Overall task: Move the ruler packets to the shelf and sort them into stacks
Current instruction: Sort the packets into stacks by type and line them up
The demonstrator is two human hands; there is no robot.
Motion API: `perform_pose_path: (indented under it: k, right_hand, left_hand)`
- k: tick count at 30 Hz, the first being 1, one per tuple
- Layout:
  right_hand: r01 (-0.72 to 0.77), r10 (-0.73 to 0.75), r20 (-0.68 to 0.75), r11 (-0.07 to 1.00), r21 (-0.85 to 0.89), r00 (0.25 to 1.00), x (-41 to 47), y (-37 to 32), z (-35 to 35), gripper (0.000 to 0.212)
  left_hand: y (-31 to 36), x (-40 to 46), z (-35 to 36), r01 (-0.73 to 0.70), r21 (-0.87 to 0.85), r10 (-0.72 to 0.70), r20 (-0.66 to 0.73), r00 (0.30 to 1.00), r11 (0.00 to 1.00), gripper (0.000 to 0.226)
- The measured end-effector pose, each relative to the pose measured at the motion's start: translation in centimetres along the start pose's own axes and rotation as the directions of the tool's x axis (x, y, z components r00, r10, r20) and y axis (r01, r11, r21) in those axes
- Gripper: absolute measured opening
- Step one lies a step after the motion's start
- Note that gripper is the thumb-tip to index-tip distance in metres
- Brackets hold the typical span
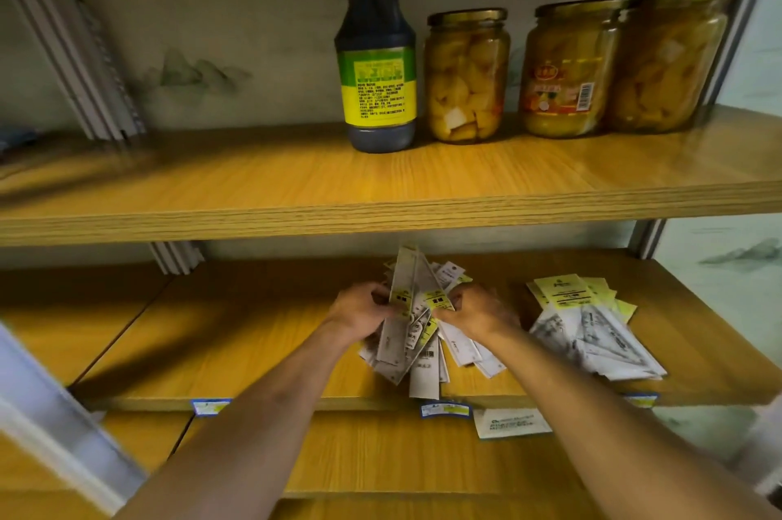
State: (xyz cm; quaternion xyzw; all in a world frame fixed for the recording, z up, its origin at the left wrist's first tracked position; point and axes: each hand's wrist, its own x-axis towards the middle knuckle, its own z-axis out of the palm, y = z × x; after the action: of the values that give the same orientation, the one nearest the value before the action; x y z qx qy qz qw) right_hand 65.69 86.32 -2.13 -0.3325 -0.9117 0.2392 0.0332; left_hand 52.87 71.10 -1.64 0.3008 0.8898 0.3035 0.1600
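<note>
Watching the head cam, I see both hands reaching into the middle wooden shelf [237, 333] w/ a loose bunch of white-and-yellow ruler packets [417, 329] caught btwn them. Left hand [364, 310] has its fingers curled round the bunch's left edge; right hand [476, 310] pinches the right side, fingers curled too. Bunch sits directly btwn the two hands, its lower ends resting on the shelf board near the front lip.

Packets are long, narrow strips. Their long axes run roughly front-to-back, fanned out: top ends splay up toward the back wall, one tall strip sticking up highest, bottom ends spread toward me. Yellow header labels sit mostly mid-bunch, by the fingers.

Just right of the right hand, apart from it, lies a second pile of white-and-yellow packets [592, 329], flatter, long axes angled from back-left to front-right, yellow headers at the far end.

Shelf is light wood-grain board w/ blue price tags [444, 409] on the front edge. A white card [510, 423] lies on the shelf below. Upper shelf carries a dark sauce bottle w/ green-yellow label [378, 66] and three glass jars of yellow fruit chunks [465, 75] in a row to its right. Grey metal uprights [736, 11] frame the unit; pale painted wall behind. Light is dim, edges blurred.
</note>
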Motion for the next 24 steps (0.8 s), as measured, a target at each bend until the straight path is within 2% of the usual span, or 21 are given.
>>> perform_pose_path:
  k: [3,8,12,16,20,22,24]
  right_hand:
    - [0.003,-0.003,0.035,1.0,0.003,0.999,0.4,-0.2,-0.3,0.043]
    - [-0.018,0.015,0.065,0.999,0.043,0.998,0.4,0.1,-0.8,0.039]
    - [-0.001,-0.005,0.038,0.987,0.163,0.999,0.0,0.1,-1.2,0.034]
    - [0.029,-0.024,-0.026,0.978,0.208,0.999,-0.2,-0.3,-1.9,0.036]
    - [0.042,0.003,-0.098,0.888,0.458,0.995,-0.2,-2.3,-1.8,0.042]
    - [0.015,0.023,-0.07,0.87,0.492,0.997,0.0,-4.1,-1.1,0.05]
    - [-0.009,0.028,-0.039,0.905,0.426,0.999,0.3,-6.0,-0.1,0.059]
  left_hand:
    - [-0.5,-0.1,-0.9,0.035,-0.085,-0.036,-0.003,0.999,0.996,0.032]
    - [-2.3,-0.6,-2.8,0.118,-0.233,-0.126,-0.016,0.992,0.965,0.028]
    - [-4.6,-1.0,-4.7,0.198,-0.195,-0.212,-0.051,0.976,0.96,0.031]
    - [-5.8,-1.5,-5.7,0.228,-0.219,-0.243,-0.041,0.969,0.949,0.029]
    - [-6.3,-1.3,-5.8,0.225,-0.2,-0.233,-0.018,0.972,0.954,0.03]
    - [-6.8,-1.1,-6.3,0.184,-0.088,-0.186,-0.018,0.982,0.979,0.03]
    - [-7.5,-0.9,-6.9,0.157,0.018,-0.156,-0.027,0.987,0.987,0.03]
